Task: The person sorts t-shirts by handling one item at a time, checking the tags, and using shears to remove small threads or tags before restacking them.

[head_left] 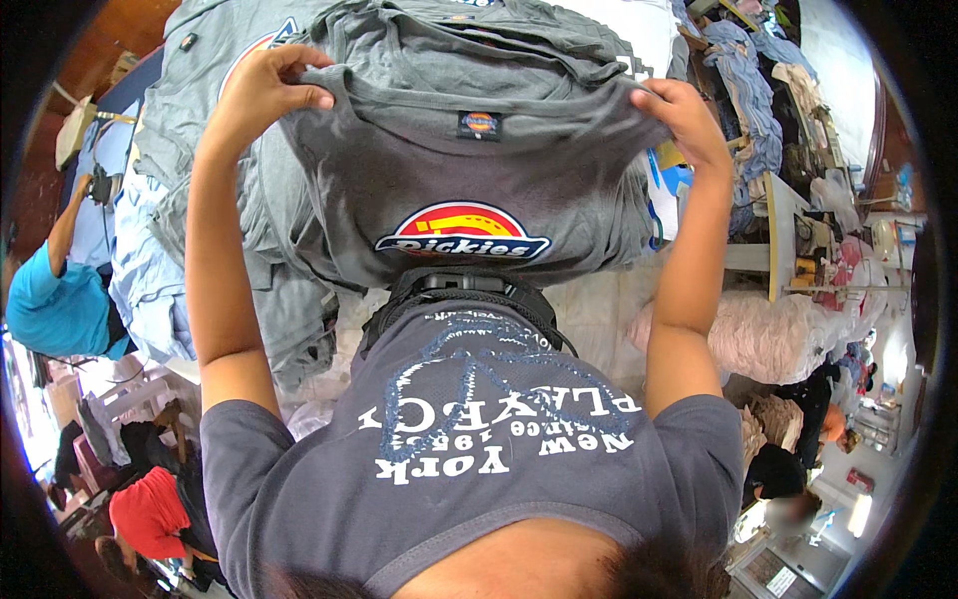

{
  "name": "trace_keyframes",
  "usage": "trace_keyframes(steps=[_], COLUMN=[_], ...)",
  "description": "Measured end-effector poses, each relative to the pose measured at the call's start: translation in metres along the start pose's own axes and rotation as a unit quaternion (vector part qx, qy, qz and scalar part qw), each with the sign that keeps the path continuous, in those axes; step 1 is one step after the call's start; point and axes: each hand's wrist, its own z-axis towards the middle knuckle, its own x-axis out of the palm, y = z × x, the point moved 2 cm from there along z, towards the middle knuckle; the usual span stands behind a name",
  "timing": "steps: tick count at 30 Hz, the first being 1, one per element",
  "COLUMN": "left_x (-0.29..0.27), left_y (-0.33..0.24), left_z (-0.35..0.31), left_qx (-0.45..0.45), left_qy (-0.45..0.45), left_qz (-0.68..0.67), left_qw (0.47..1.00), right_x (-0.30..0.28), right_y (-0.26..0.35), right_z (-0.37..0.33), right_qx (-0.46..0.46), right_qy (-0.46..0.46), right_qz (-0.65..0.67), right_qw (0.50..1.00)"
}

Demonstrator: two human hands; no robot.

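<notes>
A grey T-shirt (399, 165) is stretched out by its neckline in front of me. It carries a red, yellow and dark blue logo print on the chest and a small dark neck label (479, 125). At the left end of the neckline, my left hand (274, 90) pinches the fabric between thumb and fingers. My right hand (687, 118) grips the opposite end of it the same way. Behind and beneath lies a heap of similar grey shirts (200, 150), one with a partly visible matching print.
Light blue garments (150, 265) hang at the left, near a person in a turquoise shirt (65, 304). Blue and beige clothes (743, 95) are piled at the far right. A translucent pinkish bundle (768, 334) stands right of me. Someone in red (150, 514) is behind left.
</notes>
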Motion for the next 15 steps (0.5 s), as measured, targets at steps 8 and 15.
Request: trace_keyframes(steps=[8,15], left_x=[-0.046,-0.019], left_y=[-0.073,-0.093], left_z=[-0.091,-0.113], left_qx=[0.240,0.053], left_qy=[0.046,-0.048], left_qz=[-0.257,0.040], left_qw=[0.935,0.997], right_x=[-0.033,-0.014], right_y=[0.057,0.044], right_z=[-0.114,-0.142], right_qx=[-0.191,-0.038], right_qy=[0.025,-0.033], right_qz=[0.041,-0.009], right_qw=[0.980,0.999])
